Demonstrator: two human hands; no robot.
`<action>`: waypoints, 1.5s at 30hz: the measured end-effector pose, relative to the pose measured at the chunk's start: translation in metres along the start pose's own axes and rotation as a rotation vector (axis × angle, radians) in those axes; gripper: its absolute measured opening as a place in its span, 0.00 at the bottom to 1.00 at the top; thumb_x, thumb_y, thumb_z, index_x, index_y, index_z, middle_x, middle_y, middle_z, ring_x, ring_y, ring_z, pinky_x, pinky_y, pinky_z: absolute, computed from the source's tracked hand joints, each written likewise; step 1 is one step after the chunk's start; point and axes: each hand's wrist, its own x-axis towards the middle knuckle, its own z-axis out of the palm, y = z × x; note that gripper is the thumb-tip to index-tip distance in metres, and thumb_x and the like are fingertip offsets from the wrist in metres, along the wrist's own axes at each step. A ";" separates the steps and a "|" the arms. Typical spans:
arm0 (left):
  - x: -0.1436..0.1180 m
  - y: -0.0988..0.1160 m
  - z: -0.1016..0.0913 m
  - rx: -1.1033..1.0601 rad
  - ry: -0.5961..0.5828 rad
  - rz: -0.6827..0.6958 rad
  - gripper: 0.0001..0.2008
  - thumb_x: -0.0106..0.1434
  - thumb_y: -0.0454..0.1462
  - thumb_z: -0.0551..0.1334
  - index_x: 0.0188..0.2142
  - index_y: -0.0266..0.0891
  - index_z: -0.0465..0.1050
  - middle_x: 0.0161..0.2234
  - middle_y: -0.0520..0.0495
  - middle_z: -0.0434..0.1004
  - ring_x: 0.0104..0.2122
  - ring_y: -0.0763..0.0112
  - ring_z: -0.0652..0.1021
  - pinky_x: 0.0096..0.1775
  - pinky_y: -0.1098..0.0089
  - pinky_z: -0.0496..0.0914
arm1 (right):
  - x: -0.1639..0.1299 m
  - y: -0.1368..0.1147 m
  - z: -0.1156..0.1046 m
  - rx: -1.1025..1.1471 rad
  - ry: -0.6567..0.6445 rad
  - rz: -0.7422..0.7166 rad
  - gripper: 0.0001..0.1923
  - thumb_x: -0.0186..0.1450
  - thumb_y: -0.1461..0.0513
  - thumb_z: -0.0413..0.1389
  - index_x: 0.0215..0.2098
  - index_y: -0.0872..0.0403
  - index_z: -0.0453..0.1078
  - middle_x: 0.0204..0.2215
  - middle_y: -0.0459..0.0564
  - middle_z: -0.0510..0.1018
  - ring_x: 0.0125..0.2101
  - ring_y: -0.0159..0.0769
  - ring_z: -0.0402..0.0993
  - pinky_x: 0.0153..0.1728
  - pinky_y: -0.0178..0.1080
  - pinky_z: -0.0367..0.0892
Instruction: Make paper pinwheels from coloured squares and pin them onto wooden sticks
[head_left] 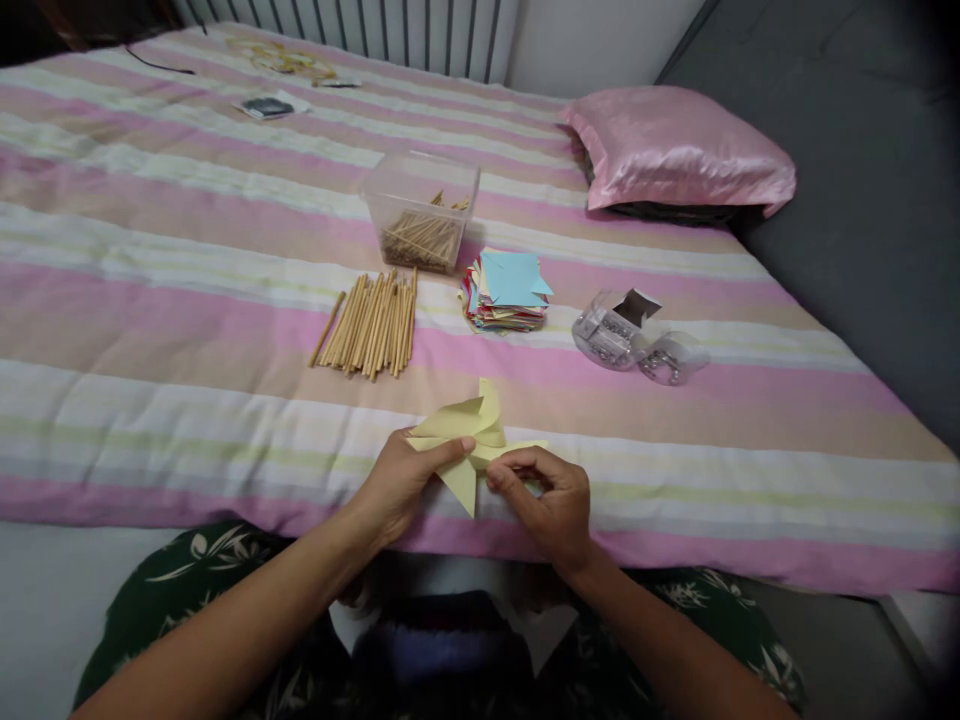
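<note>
A pale yellow paper pinwheel (457, 420) is held just above the near edge of the bed, its corners curled in toward the centre. My left hand (405, 480) grips it from the left, with the thumb pressed near the middle. On the other side, my right hand (551, 500) has thumb and forefinger pinched at the pinwheel's right-hand edge. Whether a small pin sits between those fingertips is too fine to make out. Beyond the hands lie a row of thin wooden sticks (371, 325) and a stack of coloured paper squares (510, 285), with a blue sheet on top.
A clear plastic box (420, 210) with more sticks stands behind the row. To the right are small clear containers (607, 335) of metal pins. A pink pillow (682, 150) lies at the back right of the striped bedsheet (187, 330). Yellow strips (281, 58) lie far back.
</note>
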 end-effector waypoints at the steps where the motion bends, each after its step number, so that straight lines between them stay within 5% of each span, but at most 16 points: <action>1: 0.000 -0.001 0.000 0.006 0.010 0.003 0.16 0.48 0.36 0.69 0.37 0.32 0.76 0.34 0.42 0.80 0.33 0.64 0.78 0.36 0.69 0.70 | 0.000 0.000 0.001 0.020 0.001 0.033 0.05 0.58 0.60 0.58 0.27 0.53 0.72 0.22 0.46 0.78 0.22 0.32 0.74 0.26 0.35 0.71; 17: 0.000 -0.003 0.006 0.020 0.027 -0.005 0.14 0.48 0.35 0.70 0.35 0.32 0.77 0.32 0.42 0.81 0.31 0.66 0.78 0.36 0.69 0.70 | 0.003 0.005 0.005 0.093 -0.002 0.218 0.08 0.56 0.60 0.57 0.23 0.54 0.64 0.19 0.44 0.72 0.21 0.34 0.75 0.20 0.32 0.68; 45: -0.001 -0.005 0.006 0.129 0.011 0.041 0.14 0.49 0.37 0.69 0.36 0.36 0.79 0.34 0.44 0.81 0.31 0.67 0.78 0.35 0.71 0.70 | 0.009 0.007 0.002 -0.007 0.046 0.179 0.07 0.52 0.62 0.60 0.19 0.56 0.69 0.22 0.48 0.75 0.21 0.29 0.69 0.20 0.31 0.66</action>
